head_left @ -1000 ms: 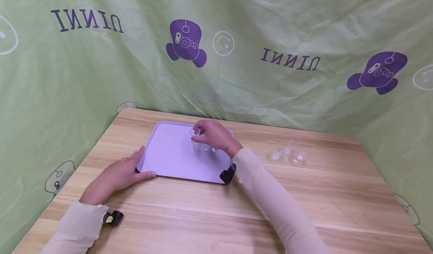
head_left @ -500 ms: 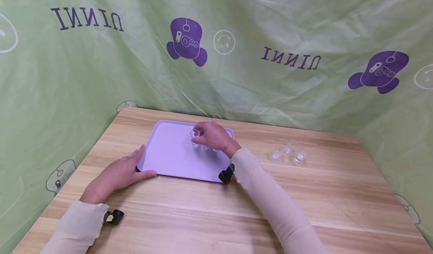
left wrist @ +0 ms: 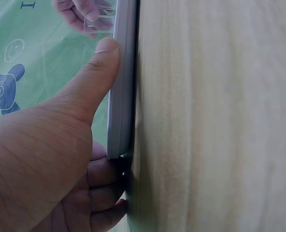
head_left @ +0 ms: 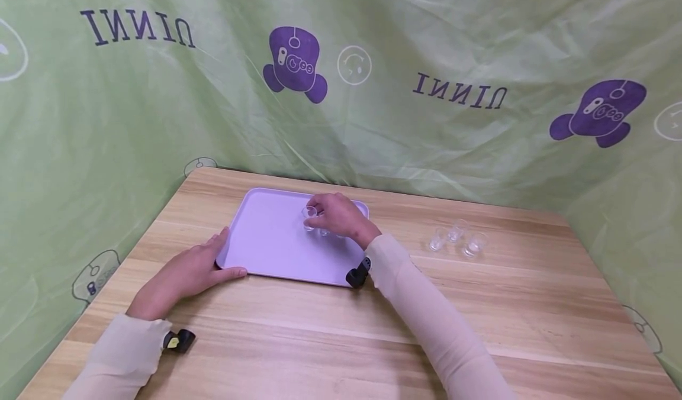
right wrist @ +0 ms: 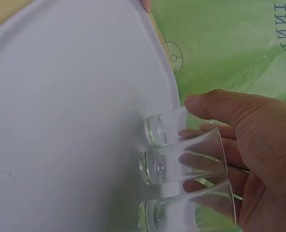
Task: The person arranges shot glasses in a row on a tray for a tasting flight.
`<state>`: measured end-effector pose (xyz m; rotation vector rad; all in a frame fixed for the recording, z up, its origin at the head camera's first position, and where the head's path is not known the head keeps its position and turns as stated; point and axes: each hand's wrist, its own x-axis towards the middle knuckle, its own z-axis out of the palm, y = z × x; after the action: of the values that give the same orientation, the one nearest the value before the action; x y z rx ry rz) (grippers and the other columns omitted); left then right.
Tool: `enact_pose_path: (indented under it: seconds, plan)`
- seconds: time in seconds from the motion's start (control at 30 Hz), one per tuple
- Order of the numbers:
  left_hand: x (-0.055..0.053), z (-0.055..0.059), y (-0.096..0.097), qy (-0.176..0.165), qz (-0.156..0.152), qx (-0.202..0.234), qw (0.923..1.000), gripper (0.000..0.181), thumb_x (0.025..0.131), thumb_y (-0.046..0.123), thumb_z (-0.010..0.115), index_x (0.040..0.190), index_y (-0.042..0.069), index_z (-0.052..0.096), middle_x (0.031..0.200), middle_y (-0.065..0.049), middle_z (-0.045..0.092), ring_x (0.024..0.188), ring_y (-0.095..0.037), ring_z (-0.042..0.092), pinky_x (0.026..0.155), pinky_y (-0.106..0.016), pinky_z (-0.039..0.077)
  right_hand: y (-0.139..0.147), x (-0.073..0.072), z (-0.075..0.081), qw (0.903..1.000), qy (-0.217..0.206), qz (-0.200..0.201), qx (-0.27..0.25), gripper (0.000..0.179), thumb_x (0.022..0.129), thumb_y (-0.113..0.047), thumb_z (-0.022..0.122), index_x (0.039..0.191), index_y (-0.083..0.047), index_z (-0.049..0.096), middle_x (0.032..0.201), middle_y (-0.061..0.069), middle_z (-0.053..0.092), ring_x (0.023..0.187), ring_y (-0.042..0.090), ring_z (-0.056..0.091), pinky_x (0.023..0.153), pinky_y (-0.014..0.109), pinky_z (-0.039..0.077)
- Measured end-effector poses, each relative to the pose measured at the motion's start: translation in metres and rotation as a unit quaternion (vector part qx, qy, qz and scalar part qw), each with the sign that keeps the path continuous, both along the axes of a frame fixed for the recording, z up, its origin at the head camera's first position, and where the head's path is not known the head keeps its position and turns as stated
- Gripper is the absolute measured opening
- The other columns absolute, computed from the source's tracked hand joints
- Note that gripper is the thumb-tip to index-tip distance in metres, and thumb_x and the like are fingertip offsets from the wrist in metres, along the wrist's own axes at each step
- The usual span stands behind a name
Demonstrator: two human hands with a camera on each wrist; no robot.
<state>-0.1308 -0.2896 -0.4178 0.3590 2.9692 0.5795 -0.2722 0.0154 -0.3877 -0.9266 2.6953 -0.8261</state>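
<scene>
My right hand (head_left: 338,215) holds a clear shot glass (head_left: 308,212) upright over the right part of a lilac tray (head_left: 266,246). In the right wrist view the thumb lies at the rim of this glass (right wrist: 158,128), its base close against the tray. Two more shot glasses stand in a row beside it, the middle glass (right wrist: 181,162) and the nearest glass (right wrist: 181,215), with fingers behind them. My left hand (head_left: 192,273) rests on the tray's near left corner, thumb along the front rim (left wrist: 121,96) and fingers at the left side.
Three more shot glasses (head_left: 456,232) stand grouped on the wooden table (head_left: 522,293), right of the tray. A green printed cloth (head_left: 373,134) hangs behind the table and at both sides. Each wrist carries a small black camera (head_left: 358,273).
My right hand has lowered slightly and shifted a little right and nearer with the shot glass, bringing it closer to the other glasses. My left hand stays at the tray's corner.
</scene>
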Motion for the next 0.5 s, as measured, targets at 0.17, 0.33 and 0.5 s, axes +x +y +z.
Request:
enact_pose_path:
  seconds: [0.17, 0.33, 0.5]
  plan:
    - [0.0007, 0.0003, -0.0001, 0.001, 0.001, 0.002, 1.0000, 0.116, 0.090, 0.070, 0.065, 0.155, -0.016, 0.022, 0.151, -0.042, 0.034, 0.136, -0.056, 0.040, 0.108, -0.064, 0.038, 0.0005, 0.0001, -0.0006, 0.9999, -0.008, -0.001, -0.007, 0.035, 0.091, -0.026, 0.082, 0.119, -0.008, 0.072, 0.110, 0.002, 0.075, 0.102, 0.014, 0.068, 0.090, 0.028, 0.052]
    - [-0.0001, -0.0002, 0.0004, 0.001, 0.002, -0.003, 1.0000, 0.116, 0.090, 0.070, 0.064, 0.155, -0.017, 0.022, 0.150, -0.043, 0.034, 0.136, -0.057, 0.040, 0.108, -0.065, 0.038, 0.0015, -0.0002, -0.0010, 0.9999, -0.008, 0.002, -0.007, 0.037, 0.092, -0.026, 0.081, 0.122, -0.008, 0.071, 0.112, 0.003, 0.075, 0.104, 0.014, 0.068, 0.091, 0.029, 0.052]
    - [-0.0003, 0.0000, 0.0006, 0.001, 0.003, -0.002, 1.0000, 0.116, 0.090, 0.071, 0.064, 0.155, -0.016, 0.022, 0.150, -0.043, 0.033, 0.136, -0.057, 0.040, 0.108, -0.065, 0.038, 0.0019, -0.0002, -0.0009, 1.0000, -0.001, 0.006, -0.005, 0.037, 0.092, -0.027, 0.081, 0.122, -0.008, 0.071, 0.112, 0.003, 0.075, 0.103, 0.015, 0.068, 0.091, 0.029, 0.052]
